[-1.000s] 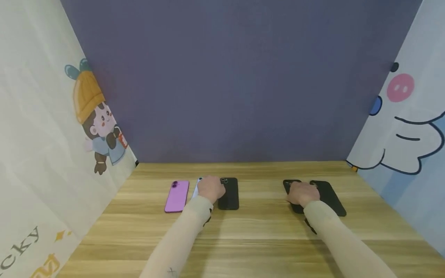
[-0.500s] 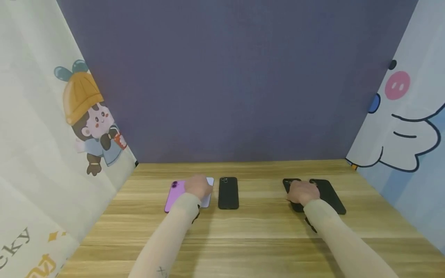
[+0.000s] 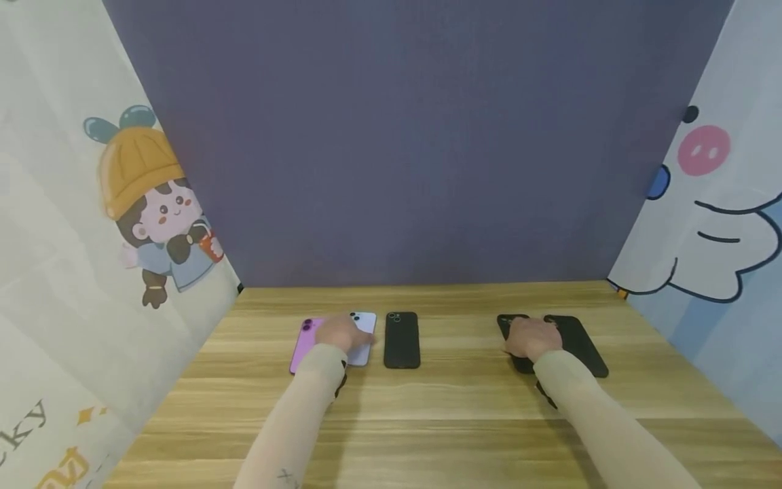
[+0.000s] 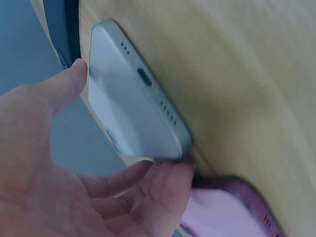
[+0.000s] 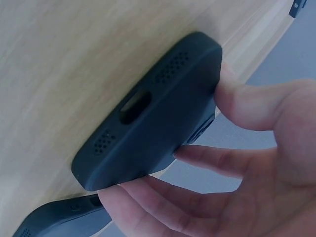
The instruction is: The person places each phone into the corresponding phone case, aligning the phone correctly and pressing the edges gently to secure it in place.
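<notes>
In the head view, my left hand (image 3: 341, 333) spans a pale lavender phone (image 3: 365, 333) lying back up on the table. The left wrist view shows the thumb at one long edge of it and bent fingertips against the other. A pink phone (image 3: 304, 346) lies beside it, partly under my hand. My right hand (image 3: 533, 338) grips a black phone case (image 5: 163, 113) by its long edges; whether a phone is inside, I cannot tell. To its right lies another black case or cased phone (image 3: 583, 350).
A black phone (image 3: 401, 343) lies right of the lavender one. All rest on a wood-grain table (image 3: 452, 421). A dark panel (image 3: 415, 136) stands at the back, with printed cloth sides, the left (image 3: 49, 204) and the right (image 3: 733, 272).
My left hand has shifted left, away from the black phone, with its thumb now spread along the lavender phone's right edge. The right hand stays in place.
</notes>
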`<state>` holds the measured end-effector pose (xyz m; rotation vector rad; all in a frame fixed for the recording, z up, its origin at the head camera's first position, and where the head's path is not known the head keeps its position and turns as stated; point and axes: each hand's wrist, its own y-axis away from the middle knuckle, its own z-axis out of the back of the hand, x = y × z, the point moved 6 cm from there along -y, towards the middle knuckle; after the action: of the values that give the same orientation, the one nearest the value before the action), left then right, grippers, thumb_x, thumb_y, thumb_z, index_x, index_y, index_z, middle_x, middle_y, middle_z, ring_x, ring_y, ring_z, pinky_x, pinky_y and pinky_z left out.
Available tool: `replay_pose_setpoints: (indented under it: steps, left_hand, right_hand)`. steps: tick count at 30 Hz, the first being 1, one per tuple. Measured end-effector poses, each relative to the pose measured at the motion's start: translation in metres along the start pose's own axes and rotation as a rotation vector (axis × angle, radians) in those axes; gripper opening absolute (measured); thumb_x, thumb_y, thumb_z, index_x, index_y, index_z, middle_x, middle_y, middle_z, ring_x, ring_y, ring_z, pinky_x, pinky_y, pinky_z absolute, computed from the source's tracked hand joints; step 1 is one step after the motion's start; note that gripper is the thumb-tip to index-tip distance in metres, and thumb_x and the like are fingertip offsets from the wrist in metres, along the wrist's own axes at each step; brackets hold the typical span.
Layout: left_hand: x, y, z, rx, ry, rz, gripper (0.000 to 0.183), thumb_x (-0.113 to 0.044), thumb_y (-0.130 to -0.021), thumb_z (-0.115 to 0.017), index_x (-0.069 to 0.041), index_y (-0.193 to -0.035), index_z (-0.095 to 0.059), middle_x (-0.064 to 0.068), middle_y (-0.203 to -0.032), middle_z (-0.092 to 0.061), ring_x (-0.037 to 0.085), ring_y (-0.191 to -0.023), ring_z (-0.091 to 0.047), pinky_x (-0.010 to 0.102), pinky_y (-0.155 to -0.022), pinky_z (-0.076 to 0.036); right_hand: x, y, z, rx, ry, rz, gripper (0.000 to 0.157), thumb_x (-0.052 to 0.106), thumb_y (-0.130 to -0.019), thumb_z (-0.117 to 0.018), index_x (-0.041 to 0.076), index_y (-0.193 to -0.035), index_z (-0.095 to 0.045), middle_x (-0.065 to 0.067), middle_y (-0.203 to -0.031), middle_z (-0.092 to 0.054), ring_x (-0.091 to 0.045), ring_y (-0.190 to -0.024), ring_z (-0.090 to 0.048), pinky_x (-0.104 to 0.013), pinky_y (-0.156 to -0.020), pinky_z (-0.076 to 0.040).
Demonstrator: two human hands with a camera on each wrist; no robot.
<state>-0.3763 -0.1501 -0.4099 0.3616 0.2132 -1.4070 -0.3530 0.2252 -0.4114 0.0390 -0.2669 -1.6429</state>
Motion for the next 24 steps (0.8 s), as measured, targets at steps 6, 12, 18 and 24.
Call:
replay_pose_setpoints:
  steps: [6,12,18,24]
  left_hand:
    - [0.021,0.019,0.004,0.023,0.012,-0.029,0.063,-0.055,-0.079,-0.080,0.003,-0.102,-0.069,0.012,-0.083,-0.063,0.023,-0.071,-0.061,0.033,-0.058,-0.053]
    - [0.039,0.033,0.009,0.030,0.043,-0.039,0.060,-0.051,-0.079,-0.079,0.004,-0.100,-0.068,0.013,-0.082,-0.062,0.024,-0.073,-0.061,0.032,-0.058,-0.053]
    - [0.048,0.038,0.012,0.039,0.051,-0.070,0.060,-0.050,-0.080,-0.079,0.005,-0.101,-0.068,0.013,-0.082,-0.063,0.024,-0.072,-0.062,0.032,-0.058,-0.053]
    - [0.061,0.042,0.016,0.069,0.110,-0.100,0.065,-0.047,-0.077,-0.084,0.006,-0.111,-0.066,0.014,-0.088,-0.064,0.026,-0.078,-0.062,0.035,-0.062,-0.056]
  right_hand:
    - [0.018,0.049,-0.004,-0.005,0.003,-0.060,0.046,0.031,-0.094,-0.070,-0.005,-0.123,-0.067,-0.030,-0.118,-0.066,-0.043,-0.096,-0.065,-0.060,-0.086,-0.053]
    - [0.033,0.084,-0.009,-0.025,0.000,-0.096,0.046,0.031,-0.094,-0.071,-0.005,-0.122,-0.068,-0.031,-0.121,-0.064,-0.051,-0.106,-0.062,-0.070,-0.100,-0.041]
    - [0.043,0.104,-0.013,-0.030,-0.013,-0.141,0.047,0.032,-0.094,-0.071,-0.005,-0.123,-0.067,-0.032,-0.121,-0.064,-0.052,-0.105,-0.061,-0.067,-0.094,-0.047]
    - [0.052,0.127,-0.019,-0.035,-0.028,-0.172,0.054,0.035,-0.094,-0.072,-0.006,-0.128,-0.062,-0.032,-0.122,-0.063,-0.052,-0.105,-0.060,-0.063,-0.089,-0.050]
